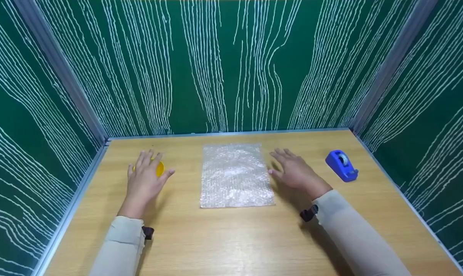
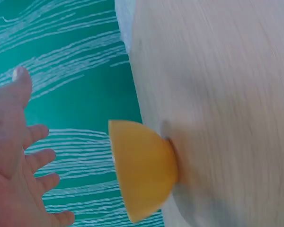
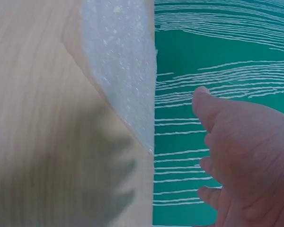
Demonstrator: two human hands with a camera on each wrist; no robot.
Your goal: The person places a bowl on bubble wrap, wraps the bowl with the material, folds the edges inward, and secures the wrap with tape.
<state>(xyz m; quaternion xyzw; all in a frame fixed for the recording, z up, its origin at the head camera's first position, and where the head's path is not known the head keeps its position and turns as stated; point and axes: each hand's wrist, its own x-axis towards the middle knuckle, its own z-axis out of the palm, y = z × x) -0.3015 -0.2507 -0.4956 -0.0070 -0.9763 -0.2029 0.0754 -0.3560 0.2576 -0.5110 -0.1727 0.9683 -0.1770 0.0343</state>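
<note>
A yellow bowl (image 2: 142,170) stands upright on the table, mostly covered in the head view by my left hand (image 1: 145,178). In the left wrist view that hand (image 2: 12,156) is spread, apart from the bowl and above its rim. A flat sheet of bubble wrap (image 1: 235,176) lies mid-table. Just off its right edge hovers my right hand (image 1: 294,170), fingers stretched out and holding nothing. The right wrist view has the hand (image 3: 251,151) above the table with its shadow below, and part of the bubble wrap (image 3: 118,61) beyond.
At the right of the wooden table (image 1: 231,245) stands a blue tape dispenser (image 1: 341,165) with a roll of tape. Green panels (image 1: 239,76) with white wavy lines rise along the back and both sides, joined by grey metal posts (image 1: 62,69).
</note>
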